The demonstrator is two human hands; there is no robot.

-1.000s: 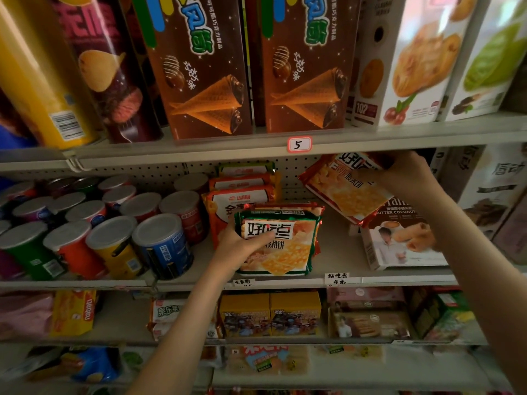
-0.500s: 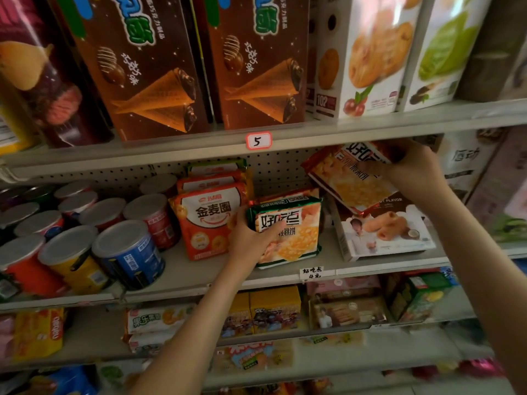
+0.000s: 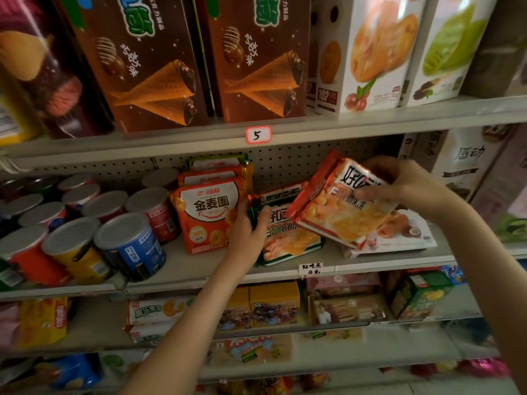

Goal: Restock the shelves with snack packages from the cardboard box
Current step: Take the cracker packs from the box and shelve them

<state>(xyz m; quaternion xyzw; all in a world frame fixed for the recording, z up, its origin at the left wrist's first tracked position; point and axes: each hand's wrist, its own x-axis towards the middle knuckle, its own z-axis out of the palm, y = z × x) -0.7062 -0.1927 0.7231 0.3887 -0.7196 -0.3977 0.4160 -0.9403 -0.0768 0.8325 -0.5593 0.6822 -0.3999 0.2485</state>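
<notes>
While the head camera looks at a stocked store shelf [image 3: 182, 269], the left hand [image 3: 246, 236] reaches up from 6 o'clock and rests its grip around the left edge of a green-trimmed snack pack [image 3: 288, 238], thumb on the front and fingers tucked behind, so the hand is grasping that pack. The pack stands leaning on the middle shelf, just right of an orange snack bag [image 3: 206, 215] and touching it at the hand. At 2 o'clock from the left hand, the right hand [image 3: 405, 185] has its grip clenched on the top corner of a red-trimmed snack pack [image 3: 336, 212], thumb across the front label. This pack is tilted, its upper end lifted clear of the shelf, its lower edge over a flat white box [image 3: 399, 235] and its left corner overlapping the green-trimmed pack. At 9 o'clock on the same shelf lie rows of cans [image 3: 128, 246] on their sides, foil lids facing out. At 12 o'clock, the shelf above carries tall brown boxes [image 3: 256, 58] and a price tag [image 3: 258, 134] marked 5. At 6 o'clock, the lower shelf holds yellow boxes [image 3: 273, 303].
</notes>
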